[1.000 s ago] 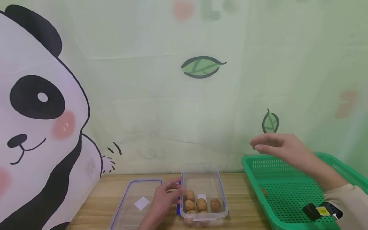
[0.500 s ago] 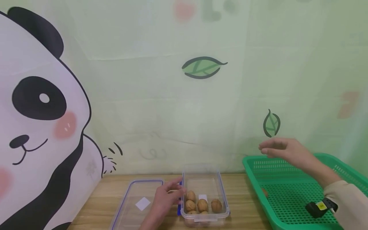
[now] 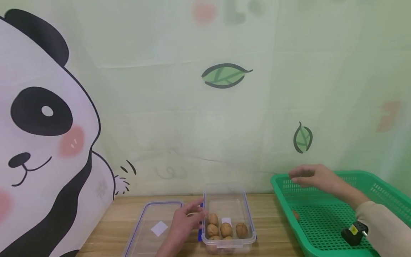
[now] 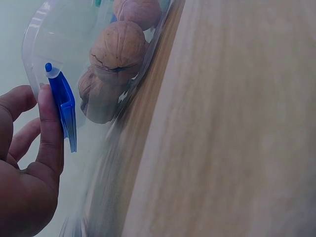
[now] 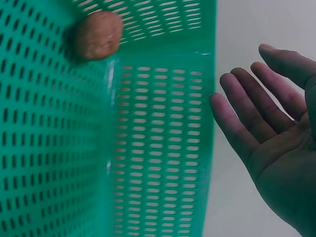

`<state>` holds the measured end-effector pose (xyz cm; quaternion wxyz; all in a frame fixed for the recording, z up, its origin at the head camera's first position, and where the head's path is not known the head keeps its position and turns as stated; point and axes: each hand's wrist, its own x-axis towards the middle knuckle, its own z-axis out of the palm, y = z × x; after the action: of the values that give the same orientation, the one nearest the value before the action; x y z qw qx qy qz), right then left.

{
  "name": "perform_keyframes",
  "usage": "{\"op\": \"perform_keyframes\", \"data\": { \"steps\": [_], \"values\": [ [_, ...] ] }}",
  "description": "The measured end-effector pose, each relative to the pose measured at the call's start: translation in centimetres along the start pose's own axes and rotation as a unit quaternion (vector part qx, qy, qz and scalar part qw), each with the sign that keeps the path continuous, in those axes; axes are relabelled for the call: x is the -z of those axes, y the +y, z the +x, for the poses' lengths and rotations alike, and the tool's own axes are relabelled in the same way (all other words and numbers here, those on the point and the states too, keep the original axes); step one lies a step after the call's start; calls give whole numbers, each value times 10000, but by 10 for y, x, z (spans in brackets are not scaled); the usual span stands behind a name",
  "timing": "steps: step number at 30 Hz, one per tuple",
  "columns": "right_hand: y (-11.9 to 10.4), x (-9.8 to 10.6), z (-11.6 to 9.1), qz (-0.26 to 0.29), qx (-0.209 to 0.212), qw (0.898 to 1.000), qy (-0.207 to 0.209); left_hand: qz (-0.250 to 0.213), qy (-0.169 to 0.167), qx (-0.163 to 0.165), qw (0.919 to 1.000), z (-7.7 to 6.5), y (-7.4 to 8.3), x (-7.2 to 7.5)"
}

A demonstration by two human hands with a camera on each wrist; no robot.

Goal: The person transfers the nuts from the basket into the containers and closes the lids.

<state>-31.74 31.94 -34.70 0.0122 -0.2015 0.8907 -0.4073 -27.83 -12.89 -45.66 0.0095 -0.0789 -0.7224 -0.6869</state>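
My left hand [image 3: 184, 223] touches the left side of a clear plastic box [image 3: 229, 243] in the head view. Its relaxed fingers rest by a blue clasp [image 4: 64, 106], as the left wrist view shows. Inside the box, several walnuts [image 3: 226, 229] lie toward the near end. My right hand [image 3: 318, 177] hovers over the green basket [image 3: 287, 207] at its far left part, fingers slightly bent and nothing in them. A single walnut [image 5: 99, 35] lies in the basket, largely hidden behind its left wall in the head view.
A clear lid [image 3: 141, 235] with a blue seal and a white label lies flat on the wooden table [image 3: 266, 228], left of the box. Behind the table hangs a pale green cloth [image 3: 179, 135] printed with a panda and leaves.
My right hand has come down toward the basket and shifted slightly right. The left hand has stayed at the box, and the walnuts lie as before.
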Motion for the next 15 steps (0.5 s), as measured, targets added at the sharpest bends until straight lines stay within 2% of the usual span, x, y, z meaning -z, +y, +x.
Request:
{"op": "perform_keyframes", "data": {
  "steps": [4,12,15],
  "values": [
    [12,-3,-1,-107,-6,9998,-149,28,10,34,10000,0,1,0],
    [28,-5,-3,143,-228,9976,-642,-2,19,13,10000,0,-1,-1],
    [31,-6,-3,-3,-217,9963,-834,-19,0,-3,10000,1,-2,-1]
  ]
}}
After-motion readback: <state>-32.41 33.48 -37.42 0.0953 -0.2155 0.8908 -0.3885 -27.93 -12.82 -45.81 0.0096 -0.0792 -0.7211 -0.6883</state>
